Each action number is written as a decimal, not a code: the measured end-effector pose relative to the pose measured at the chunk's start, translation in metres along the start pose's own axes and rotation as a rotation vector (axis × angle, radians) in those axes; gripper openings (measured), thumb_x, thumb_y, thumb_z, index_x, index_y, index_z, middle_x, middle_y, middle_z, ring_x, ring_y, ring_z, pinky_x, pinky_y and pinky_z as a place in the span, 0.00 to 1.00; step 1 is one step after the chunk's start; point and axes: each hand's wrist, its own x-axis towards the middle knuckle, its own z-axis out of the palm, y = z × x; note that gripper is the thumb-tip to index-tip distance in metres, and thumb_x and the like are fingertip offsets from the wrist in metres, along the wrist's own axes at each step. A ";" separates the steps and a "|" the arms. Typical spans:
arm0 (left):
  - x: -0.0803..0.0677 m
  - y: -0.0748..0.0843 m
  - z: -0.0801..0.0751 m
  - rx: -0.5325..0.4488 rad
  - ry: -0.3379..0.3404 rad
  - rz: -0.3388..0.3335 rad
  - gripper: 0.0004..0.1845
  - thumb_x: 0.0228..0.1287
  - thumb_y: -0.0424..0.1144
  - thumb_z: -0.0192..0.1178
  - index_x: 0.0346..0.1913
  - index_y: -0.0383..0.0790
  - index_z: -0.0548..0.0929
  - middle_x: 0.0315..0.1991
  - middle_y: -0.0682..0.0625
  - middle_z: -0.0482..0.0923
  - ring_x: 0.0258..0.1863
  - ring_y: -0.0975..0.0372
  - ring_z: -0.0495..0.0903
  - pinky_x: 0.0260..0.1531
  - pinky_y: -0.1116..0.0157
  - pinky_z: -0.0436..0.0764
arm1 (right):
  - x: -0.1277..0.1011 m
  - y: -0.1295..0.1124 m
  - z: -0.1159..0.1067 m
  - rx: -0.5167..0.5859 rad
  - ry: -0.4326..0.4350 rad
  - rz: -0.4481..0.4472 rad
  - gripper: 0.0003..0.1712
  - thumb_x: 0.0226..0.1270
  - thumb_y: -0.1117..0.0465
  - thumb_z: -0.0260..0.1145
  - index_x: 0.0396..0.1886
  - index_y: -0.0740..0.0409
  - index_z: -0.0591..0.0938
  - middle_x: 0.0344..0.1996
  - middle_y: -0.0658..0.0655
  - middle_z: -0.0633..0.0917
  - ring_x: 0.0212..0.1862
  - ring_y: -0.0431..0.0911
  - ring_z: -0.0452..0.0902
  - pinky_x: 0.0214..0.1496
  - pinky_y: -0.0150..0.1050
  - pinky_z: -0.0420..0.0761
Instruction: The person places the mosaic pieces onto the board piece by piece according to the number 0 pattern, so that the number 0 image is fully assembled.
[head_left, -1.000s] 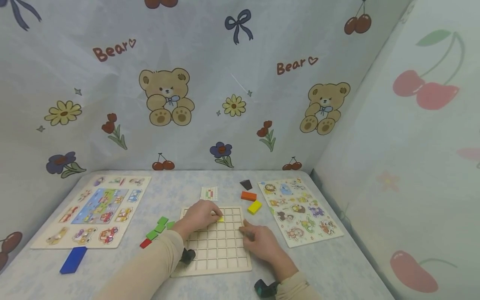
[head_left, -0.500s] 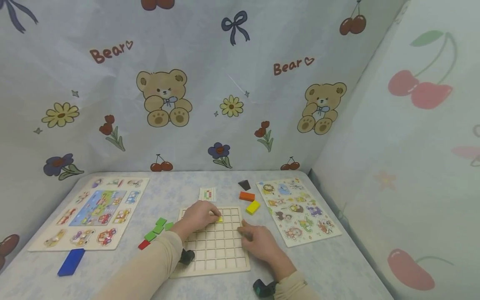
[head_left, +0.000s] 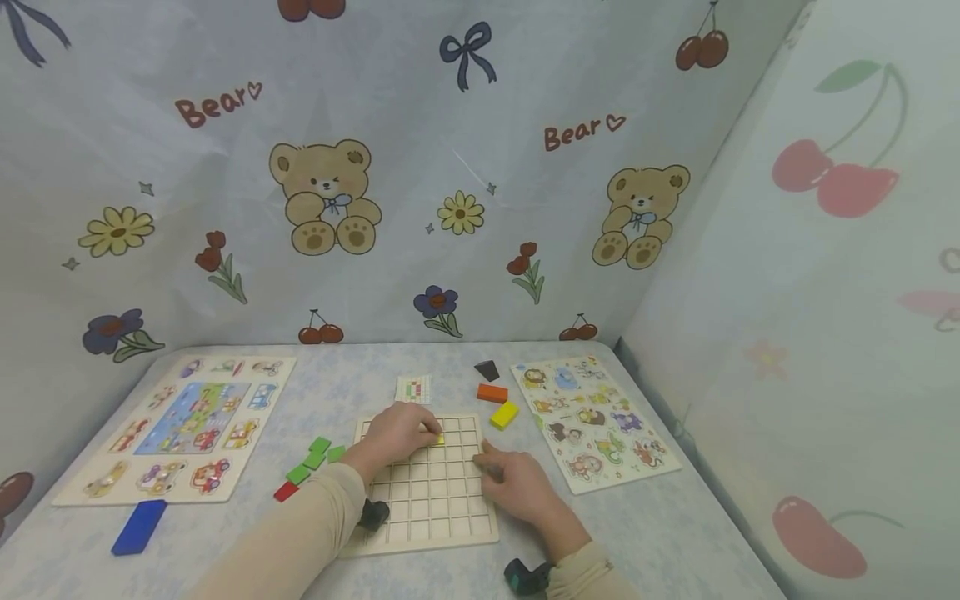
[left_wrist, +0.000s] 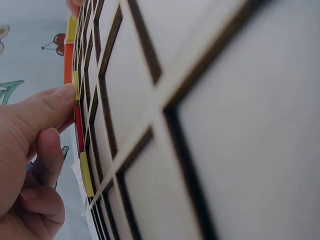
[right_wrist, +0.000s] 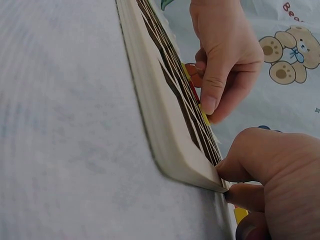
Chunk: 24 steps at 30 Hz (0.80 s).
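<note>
While I watch the head cam, left hand sits on the grid board mid-table, fingers curled, pinching a small yellow piece in an upper cell; right hand grips the board's right edge. Left wrist cam: thumb tip on the yellow piece. Right wrist cam: fingers clamp the board edge.
</note>
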 end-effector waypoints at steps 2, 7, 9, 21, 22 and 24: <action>-0.001 0.000 0.000 0.011 -0.001 0.012 0.04 0.65 0.42 0.72 0.39 0.58 0.93 0.41 0.60 0.89 0.42 0.62 0.86 0.38 0.59 0.84 | 0.000 -0.001 0.000 0.000 0.000 0.006 0.25 0.61 0.61 0.65 0.59 0.50 0.87 0.69 0.56 0.78 0.72 0.54 0.73 0.71 0.55 0.72; -0.003 0.000 -0.002 0.062 -0.024 0.049 0.06 0.66 0.42 0.71 0.42 0.58 0.93 0.43 0.60 0.90 0.43 0.62 0.87 0.38 0.60 0.84 | 0.000 -0.002 -0.001 -0.019 -0.002 -0.002 0.25 0.60 0.62 0.66 0.59 0.51 0.86 0.68 0.57 0.78 0.71 0.57 0.73 0.70 0.57 0.72; -0.004 0.001 -0.004 0.080 -0.027 0.055 0.07 0.67 0.42 0.70 0.44 0.57 0.93 0.45 0.59 0.89 0.46 0.60 0.87 0.40 0.58 0.85 | 0.000 -0.001 0.000 -0.026 0.000 -0.005 0.25 0.61 0.62 0.66 0.59 0.52 0.86 0.68 0.57 0.78 0.71 0.57 0.73 0.70 0.58 0.72; -0.059 -0.011 -0.069 -0.130 0.286 -0.318 0.16 0.72 0.47 0.64 0.59 0.50 0.87 0.53 0.47 0.87 0.29 0.58 0.81 0.25 0.61 0.77 | 0.000 -0.003 0.002 -0.019 0.007 0.004 0.25 0.61 0.62 0.66 0.59 0.51 0.87 0.68 0.57 0.78 0.71 0.57 0.73 0.71 0.57 0.71; -0.068 -0.015 -0.072 -0.151 0.315 -0.352 0.17 0.73 0.47 0.63 0.60 0.50 0.87 0.49 0.46 0.88 0.24 0.59 0.77 0.22 0.62 0.75 | 0.000 -0.003 0.001 -0.025 0.008 0.004 0.25 0.61 0.62 0.66 0.60 0.51 0.87 0.68 0.57 0.78 0.71 0.57 0.73 0.71 0.57 0.72; -0.085 -0.023 -0.075 -0.184 0.353 -0.419 0.18 0.73 0.46 0.63 0.61 0.47 0.86 0.40 0.46 0.88 0.20 0.60 0.72 0.19 0.64 0.71 | 0.000 -0.003 0.001 -0.034 0.012 -0.001 0.24 0.61 0.62 0.66 0.59 0.51 0.87 0.68 0.58 0.79 0.71 0.58 0.73 0.70 0.58 0.72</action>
